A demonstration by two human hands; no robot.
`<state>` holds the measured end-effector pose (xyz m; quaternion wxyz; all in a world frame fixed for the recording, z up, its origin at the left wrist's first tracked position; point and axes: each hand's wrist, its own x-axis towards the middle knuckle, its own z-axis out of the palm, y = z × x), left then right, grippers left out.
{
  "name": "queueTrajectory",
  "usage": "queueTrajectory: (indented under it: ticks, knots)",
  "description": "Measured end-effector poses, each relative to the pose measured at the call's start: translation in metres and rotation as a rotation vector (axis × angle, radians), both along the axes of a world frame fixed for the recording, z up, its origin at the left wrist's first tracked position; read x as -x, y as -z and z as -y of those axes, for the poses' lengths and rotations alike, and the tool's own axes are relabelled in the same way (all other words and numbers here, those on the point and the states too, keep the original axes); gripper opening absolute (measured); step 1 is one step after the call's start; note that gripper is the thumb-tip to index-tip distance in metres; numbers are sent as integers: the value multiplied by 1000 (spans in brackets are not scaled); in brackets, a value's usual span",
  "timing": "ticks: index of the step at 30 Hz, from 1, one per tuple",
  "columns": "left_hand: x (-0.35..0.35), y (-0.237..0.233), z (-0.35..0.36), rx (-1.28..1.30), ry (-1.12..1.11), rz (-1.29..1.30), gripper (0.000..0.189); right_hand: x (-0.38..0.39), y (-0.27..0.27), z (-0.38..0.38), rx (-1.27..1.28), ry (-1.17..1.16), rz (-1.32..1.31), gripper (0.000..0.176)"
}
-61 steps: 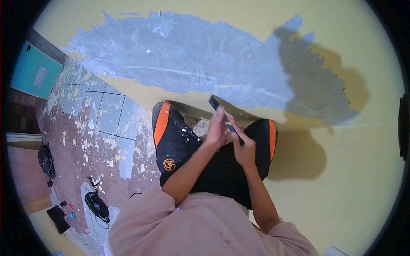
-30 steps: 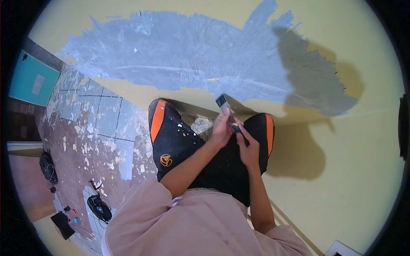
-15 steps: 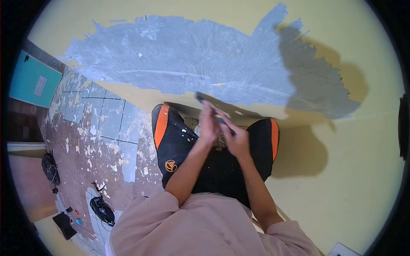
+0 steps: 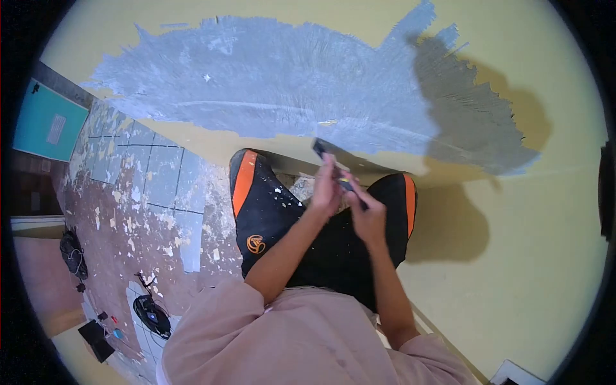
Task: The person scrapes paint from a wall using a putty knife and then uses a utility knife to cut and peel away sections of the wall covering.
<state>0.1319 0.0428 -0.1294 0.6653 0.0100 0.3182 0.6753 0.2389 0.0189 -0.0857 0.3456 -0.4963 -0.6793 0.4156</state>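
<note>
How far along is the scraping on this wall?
Partly done, it seems: a broad grey patch is bare, apart from a small yellow fleck. The left hand and right hand hold a scraper-like tool. Yellow paint surrounds the patch; how much must go, I can't tell.

We have a narrow gap to reach through.
Left knee [image 4: 252,178] and right knee [image 4: 394,196] flank it; the wall [image 4: 520,224] blocks beyond.

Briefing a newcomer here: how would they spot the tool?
Find the yellow wall and its large grey patch. Just below it, over the dark trousers, the left hand and right hand hold a scraper-like tool. A small yellow mark on its dark handle sets it apart from the orange-striped trousers.
</note>
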Motion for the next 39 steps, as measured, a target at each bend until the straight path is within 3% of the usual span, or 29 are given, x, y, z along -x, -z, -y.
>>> queueTrajectory:
  ticks: [2,3,4,5,6,9,12,14,15,16,17,20,22,24,26,28,29,30,32,34,36,38,39]
  knots:
    - [9,-1,-3,-21,-27,-35,45,-9,-5,-7,-34,-3,-86,31]
    - [12,1,-5,-33,-51,-54,48,0,-7,-7,54,30,-40,29]
    - [16,5,-5,-39,-73,-73,52,11,2,-9,-20,-9,49,28]
    - [30,-24,1,-57,-109,38,54,26,3,-7,-45,-19,75,29]
    - [37,0,2,-34,-137,93,53,36,3,-3,-63,-31,99,30]
    - [14,0,2,15,21,-1,47,4,-3,-2,80,-49,-42,30]
    - [2,-9,-5,-7,-41,-30,43,2,-14,-7,-61,-33,-130,30]
    - [25,-18,-9,-42,-206,-15,40,19,-17,-13,1,-39,-70,31]
    - [32,-30,-7,-39,-271,29,38,27,-21,-14,-83,-67,-41,30]
    - [29,-27,-7,-37,-268,26,38,32,-24,-14,-168,-96,-14,30]
    - [20,-21,-6,-8,-181,24,37,20,-21,-11,-26,-69,1,29]
    - [-7,-15,-1,-33,75,-78,30,-13,-29,-2,65,56,-131,29]
    - [-1,-14,-12,11,-107,-74,36,0,-27,-10,-35,35,-154,29]
    - [26,-46,-10,-5,-252,-2,43,28,-24,-19,-53,-112,82,32]
    - [34,-25,-6,9,-237,70,49,34,-22,-14,-130,-110,15,32]
    - [10,-32,-4,19,-111,11,45,9,-45,-9,105,-78,21,32]
    - [-4,-16,-5,10,18,-23,39,-12,-30,-8,48,-46,-95,32]
    - [-23,-40,-6,35,3,60,34,-21,-35,-8,-112,26,-70,30]
    - [-20,-12,-12,-40,55,-6,42,-17,-41,-13,-27,55,-96,31]
    - [7,-13,-17,43,-192,-2,44,7,-23,-18,77,-59,8,31]
    - [47,-15,-1,-15,-235,130,50,46,-13,-16,-170,-90,50,30]
    - [34,-7,0,-58,-188,20,49,34,-29,-13,-151,-99,121,30]
    - [17,-9,-2,53,-156,26,48,17,-30,-13,-51,-80,99,30]
